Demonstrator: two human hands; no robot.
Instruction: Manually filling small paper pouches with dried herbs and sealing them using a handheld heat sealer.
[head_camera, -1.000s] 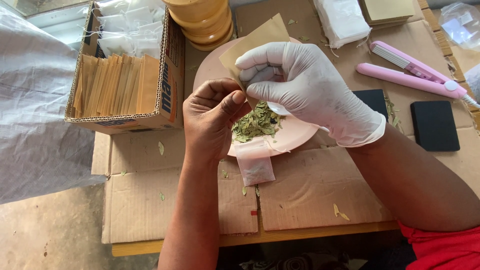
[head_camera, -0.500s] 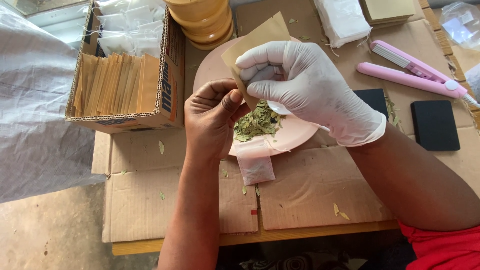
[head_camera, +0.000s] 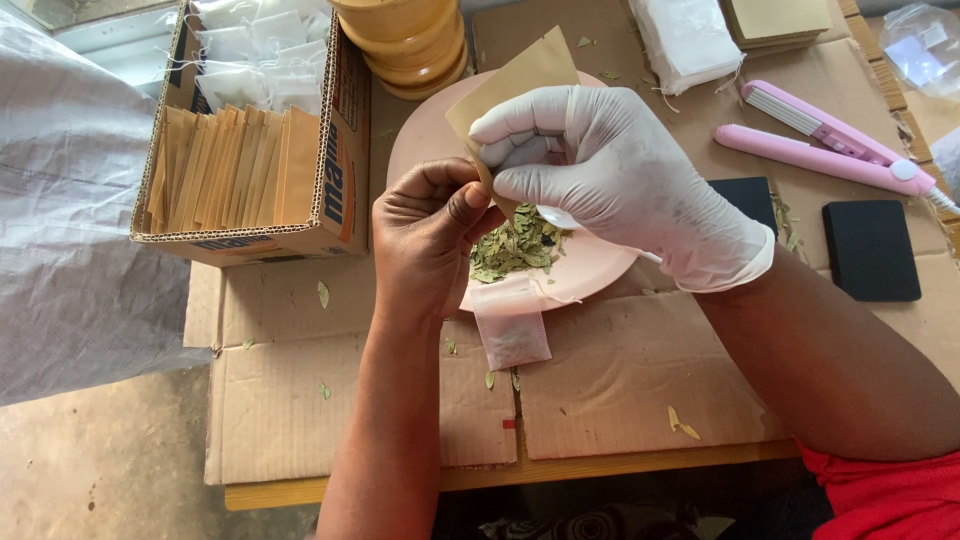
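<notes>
Head view: a brown envelope (head_camera: 515, 75) is pinched shut-fingered between bare left hand (head_camera: 430, 235) and gloved right hand (head_camera: 610, 180), unfilled it seems, above leaves (head_camera: 512, 248) left on the pink plate (head_camera: 425, 135).

Box (head_camera: 250, 180) left of plate (head_camera: 600, 275); leaves (head_camera: 515, 245) on plate; sachet (head_camera: 512, 335) before it.

Left hand: the bare left hand (head_camera: 430, 235) is held at frame centre, its thumb and forefinger pinched on the lower edge of a tan paper envelope (head_camera: 515, 85).
Right hand: the white-gloved right hand (head_camera: 615, 175) is closed on the same envelope from the right.
Below the hands: a pink plate (head_camera: 590, 270) of dried green leaves (head_camera: 510, 248) is seen, with a small filled sachet (head_camera: 512, 335) at its lower rim.
Upper left: a cardboard box (head_camera: 335, 180) of upright tan envelopes is seen.
Right: a pink heat sealer (head_camera: 830, 145) and two black pads are laid on cardboard.
</notes>
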